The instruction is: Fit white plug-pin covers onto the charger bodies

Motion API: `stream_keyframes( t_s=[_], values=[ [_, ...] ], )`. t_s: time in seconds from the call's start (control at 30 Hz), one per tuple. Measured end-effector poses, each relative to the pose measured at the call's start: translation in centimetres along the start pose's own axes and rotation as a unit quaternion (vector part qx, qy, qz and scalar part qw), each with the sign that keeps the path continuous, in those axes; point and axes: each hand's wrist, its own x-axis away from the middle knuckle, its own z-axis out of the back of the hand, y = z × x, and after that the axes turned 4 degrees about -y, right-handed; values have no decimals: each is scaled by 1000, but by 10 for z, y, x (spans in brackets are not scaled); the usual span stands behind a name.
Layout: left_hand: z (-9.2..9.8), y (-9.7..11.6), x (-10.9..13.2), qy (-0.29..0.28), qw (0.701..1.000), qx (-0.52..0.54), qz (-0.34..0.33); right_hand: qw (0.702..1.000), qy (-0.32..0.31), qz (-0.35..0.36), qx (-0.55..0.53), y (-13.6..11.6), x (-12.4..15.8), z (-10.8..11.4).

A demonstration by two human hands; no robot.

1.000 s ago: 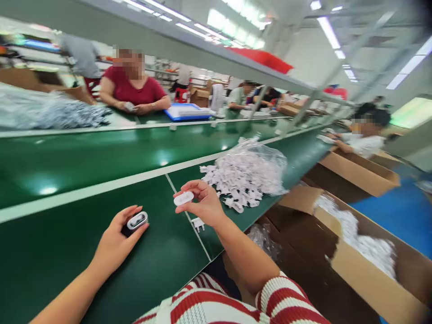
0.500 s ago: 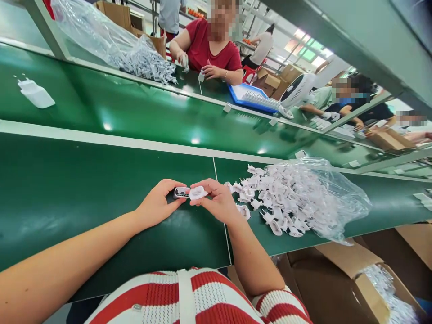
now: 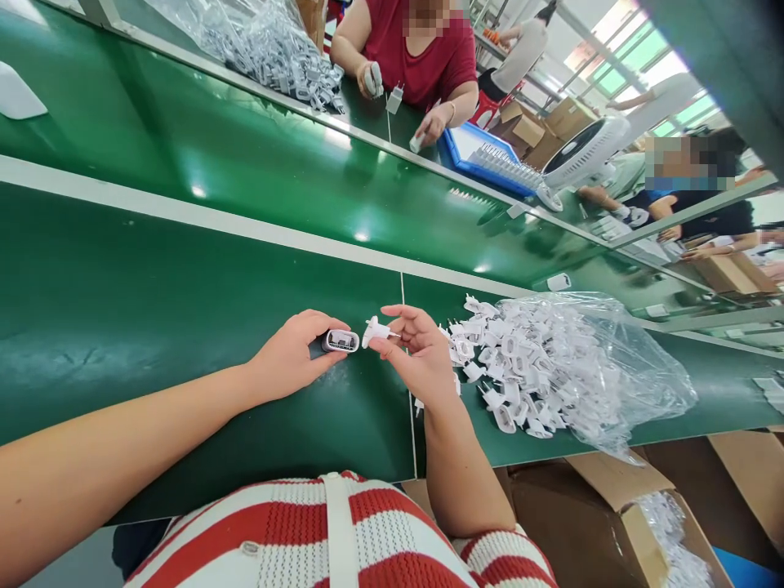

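Observation:
Between the thumb and fingers of my left hand (image 3: 294,351) is a white charger housing (image 3: 341,340). Its open end faces right and shows parts inside. My right hand (image 3: 420,347) pinches a white plug cap (image 3: 375,331) with thin pins, held a short gap to the right of the housing. Both hands are above the green work surface (image 3: 184,302). Just right of my right hand lies a heap of white plug caps (image 3: 520,367), partly spilling from a clear plastic bag (image 3: 652,384).
Beyond a white strip (image 3: 245,235) runs a green conveyor belt (image 3: 275,175) carrying a white charger (image 3: 17,94). Across it sits a co-worker in a red top (image 3: 416,57), beside a blue tray (image 3: 456,151). Cardboard boxes (image 3: 606,482) stand below right.
The plug cap has moved right, away from the housing, and has turned in my right hand. The housing's open end shows more fully. My view has shifted, and the co-worker's hands have moved apart.

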Motion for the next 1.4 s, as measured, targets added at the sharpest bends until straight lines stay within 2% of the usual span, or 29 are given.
stream_keyframes(
  t_s=[0.17,0.3,0.4,0.57,0.7,0.77,0.87,0.93,1.03,1.17,1.4],
  values=[
    [-1,0,-1,9,1000,7,2,1000,-28,12,8,-4,0,-4],
    [-2,-2,-2,9,1000,11,2,995,-51,-8,-80,-4,-1,-4],
    [-2,-2,-2,14,1000,8,0,993,-51,31,-101,-1,-1,-5],
    [-2,-2,-1,9,1000,10,-13,997,1,78,4,0,0,-11],
    [-2,-3,-1,9,1000,6,0,990,9,97,102,-11,3,-11],
    [-2,-4,-2,6,1000,5,-1,973,-4,126,192,-18,3,-12],
    [-2,-6,-2,6,1000,14,-9,924,-53,183,332,-26,2,-15],
    [-2,-7,-2,7,1000,21,-16,894,-80,210,389,-29,0,-19],
    [-3,-9,-2,11,999,24,-22,866,-107,229,432,-31,-3,-23],
    [-4,-10,-2,15,999,24,-28,841,-141,236,465,-37,-7,-24],
    [-5,-11,-3,8,999,19,-28,824,-191,205,493,-44,-10,-27]
  ],
)
